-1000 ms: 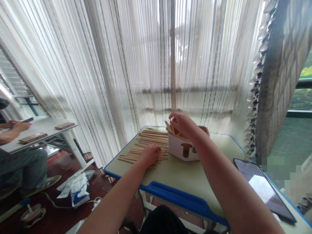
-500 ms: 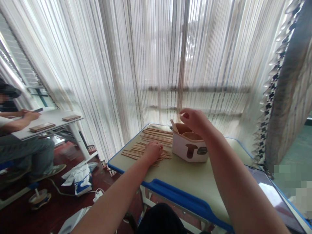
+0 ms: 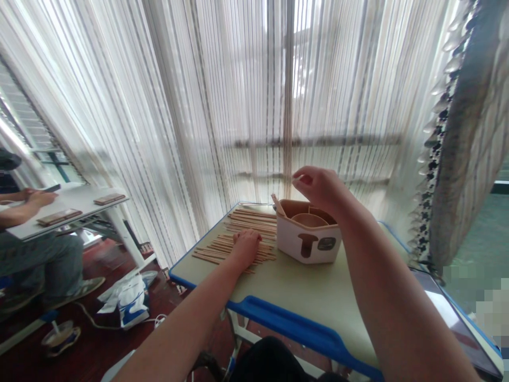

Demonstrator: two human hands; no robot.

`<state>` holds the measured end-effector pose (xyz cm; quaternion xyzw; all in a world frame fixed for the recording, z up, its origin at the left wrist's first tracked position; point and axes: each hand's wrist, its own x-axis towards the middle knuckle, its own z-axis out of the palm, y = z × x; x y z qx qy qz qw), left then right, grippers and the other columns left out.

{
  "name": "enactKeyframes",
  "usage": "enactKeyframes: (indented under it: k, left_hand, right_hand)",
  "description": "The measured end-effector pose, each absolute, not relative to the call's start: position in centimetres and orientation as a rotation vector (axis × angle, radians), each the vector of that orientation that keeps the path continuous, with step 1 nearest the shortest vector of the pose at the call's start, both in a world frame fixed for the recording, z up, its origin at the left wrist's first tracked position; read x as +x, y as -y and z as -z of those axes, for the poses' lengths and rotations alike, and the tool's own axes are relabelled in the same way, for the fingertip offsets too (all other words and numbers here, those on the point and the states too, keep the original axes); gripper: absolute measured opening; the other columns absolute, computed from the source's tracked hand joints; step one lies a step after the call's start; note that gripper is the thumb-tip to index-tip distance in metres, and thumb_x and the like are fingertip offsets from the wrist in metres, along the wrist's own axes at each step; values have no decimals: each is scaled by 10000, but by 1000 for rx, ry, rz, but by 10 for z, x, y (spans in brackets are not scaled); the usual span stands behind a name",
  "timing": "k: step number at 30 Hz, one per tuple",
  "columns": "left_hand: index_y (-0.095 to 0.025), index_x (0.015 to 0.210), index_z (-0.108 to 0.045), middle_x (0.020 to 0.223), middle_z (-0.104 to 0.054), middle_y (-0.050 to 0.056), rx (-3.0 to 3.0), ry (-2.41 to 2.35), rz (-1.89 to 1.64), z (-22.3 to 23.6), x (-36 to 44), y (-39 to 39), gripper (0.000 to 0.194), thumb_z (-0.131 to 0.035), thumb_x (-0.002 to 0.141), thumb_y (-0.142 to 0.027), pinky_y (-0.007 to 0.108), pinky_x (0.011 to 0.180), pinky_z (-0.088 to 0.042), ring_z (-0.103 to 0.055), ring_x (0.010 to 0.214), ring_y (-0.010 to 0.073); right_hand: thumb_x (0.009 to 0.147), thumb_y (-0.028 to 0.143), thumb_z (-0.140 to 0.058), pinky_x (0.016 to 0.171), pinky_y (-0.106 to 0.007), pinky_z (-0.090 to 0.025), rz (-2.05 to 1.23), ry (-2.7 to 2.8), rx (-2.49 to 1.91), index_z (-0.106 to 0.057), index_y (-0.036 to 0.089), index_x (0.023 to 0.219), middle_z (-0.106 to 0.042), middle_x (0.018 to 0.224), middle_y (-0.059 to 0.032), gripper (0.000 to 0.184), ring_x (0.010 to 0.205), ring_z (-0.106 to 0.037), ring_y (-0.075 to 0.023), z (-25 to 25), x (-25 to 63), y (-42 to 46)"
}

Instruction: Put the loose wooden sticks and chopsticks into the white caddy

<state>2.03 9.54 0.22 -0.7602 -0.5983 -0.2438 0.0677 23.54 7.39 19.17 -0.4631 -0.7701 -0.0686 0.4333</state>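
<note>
Our thin wooden sticks lie spread on the desk left of the white box, our left hand resting over them, grip unclear, while our right hand, fingers curled, hovers above the box.

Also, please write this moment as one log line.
left hand: on thin sticks | right hand: raised above open box, grip unclear | box: beside sticks, on table

Single head-worn view from above the lap, forward and down across the desk.
</note>
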Motion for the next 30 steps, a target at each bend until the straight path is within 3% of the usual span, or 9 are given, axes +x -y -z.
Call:
enactKeyframes:
  k: [6, 12, 20, 30]
  left_hand:
    - [-176, 915, -580, 886, -618, 57, -2140, 1549, 1093, -4, 16, -102, 174, -410, 879, -180, 345, 826, -383, -536, 902, 189]
    - [-204, 1216, -463, 1017, -562, 86, -1934, 1305, 1383, -17, 9, -96, 331, -336, 911, -181, 378, 899, -401, -502, 998, 191]
    - [-211, 1321, -360, 1103, -477, 126, -1667, 1114, 1645, -11, 1, -98, 420, -343, 902, -177, 376, 861, -423, -487, 1004, 192]
    - [-176, 1365, -289, 908, -455, 80, -1632, 1135, 1847, -16, 0, -96, 457, -298, 909, -168, 365, 792, -454, -491, 827, 159]
  right_hand:
    - [768, 288, -544, 602, -259, -420, 197, 1902, -1141, -675, 179, 862, -668, 711, -39, 195, 634, -596, -143, -194, 233, -72]
    - [774, 275, -529, 602, -258, -418, 187, 1950, -1134, -676, 182, 856, -674, 720, -38, 192, 628, -593, -143, -192, 226, -73]
    - [774, 273, -518, 603, -253, -409, 227, 1970, -1111, -674, 186, 826, -668, 699, -30, 186, 605, -583, -134, -183, 221, -84]
    - [776, 284, -517, 593, -258, -401, 270, 1922, -1107, -677, 202, 836, -662, 689, -20, 189, 589, -569, -130, -188, 222, -83]
